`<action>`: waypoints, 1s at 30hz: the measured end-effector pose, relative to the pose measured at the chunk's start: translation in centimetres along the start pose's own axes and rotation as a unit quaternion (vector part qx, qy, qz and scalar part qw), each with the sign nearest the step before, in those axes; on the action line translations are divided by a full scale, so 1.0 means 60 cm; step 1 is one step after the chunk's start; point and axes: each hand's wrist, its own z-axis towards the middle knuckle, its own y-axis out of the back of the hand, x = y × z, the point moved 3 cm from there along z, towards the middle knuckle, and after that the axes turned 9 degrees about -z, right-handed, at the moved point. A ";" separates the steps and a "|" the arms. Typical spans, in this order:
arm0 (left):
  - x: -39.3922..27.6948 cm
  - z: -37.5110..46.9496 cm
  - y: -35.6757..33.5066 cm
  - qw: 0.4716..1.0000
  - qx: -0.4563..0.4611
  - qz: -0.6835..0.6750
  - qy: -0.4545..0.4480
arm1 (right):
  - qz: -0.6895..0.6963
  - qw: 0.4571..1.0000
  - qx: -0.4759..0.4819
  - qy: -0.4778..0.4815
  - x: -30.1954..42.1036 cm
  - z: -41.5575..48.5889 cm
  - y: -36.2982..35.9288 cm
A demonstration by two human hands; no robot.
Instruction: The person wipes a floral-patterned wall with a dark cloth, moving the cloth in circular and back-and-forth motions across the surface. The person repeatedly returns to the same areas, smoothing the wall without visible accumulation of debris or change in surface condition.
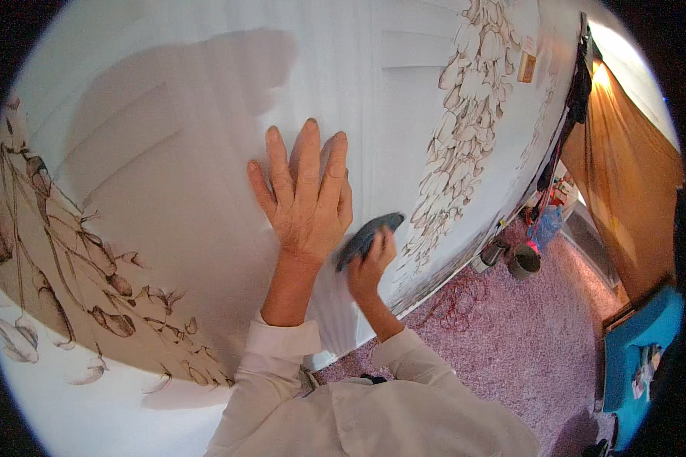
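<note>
My left hand (306, 200) lies palm down, fingers spread, on a large pale sheet (331, 63) printed with brownish flowers. Nothing is held in it. My right hand (373, 264), lower and to the right, grips a dark grey, elongated hand tool (371, 237) with a pointed end. The tool is blurred, and whether it presses on the sheet I cannot tell. Faint vertical streaks and lines run through the sheet near both hands. A dense band of printed petals (463, 120) lies right of the tool, and printed stems with drooping blooms (63, 245) spread at the left.
A small tan block (526, 67) sits on the sheet's upper right. Past its edge, a pinkish carpet (509, 343) holds buckets (524, 261), a reddish tangled cord (460, 300) and a blue plastic bag (546, 227). Brown cloth (623, 188) hangs at right, above a teal padded piece (640, 348).
</note>
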 end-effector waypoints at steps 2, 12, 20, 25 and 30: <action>0.002 -0.002 0.001 1.000 0.011 0.015 -0.003 | -0.007 0.996 -0.054 -0.066 -0.054 0.060 -0.015; -0.006 -0.013 -0.007 0.999 0.035 0.024 -0.009 | 0.077 0.995 0.019 0.057 0.075 -0.029 0.012; -0.006 -0.012 -0.005 0.999 0.020 0.030 -0.024 | 0.002 0.984 -0.084 -0.155 -0.099 0.243 0.002; -0.010 -0.018 -0.009 0.999 0.009 0.040 -0.014 | -0.031 0.998 -0.053 0.005 -0.002 0.145 -0.006; -0.013 -0.014 -0.007 0.999 0.021 0.048 -0.012 | 0.028 0.972 0.009 0.235 -0.023 0.050 0.000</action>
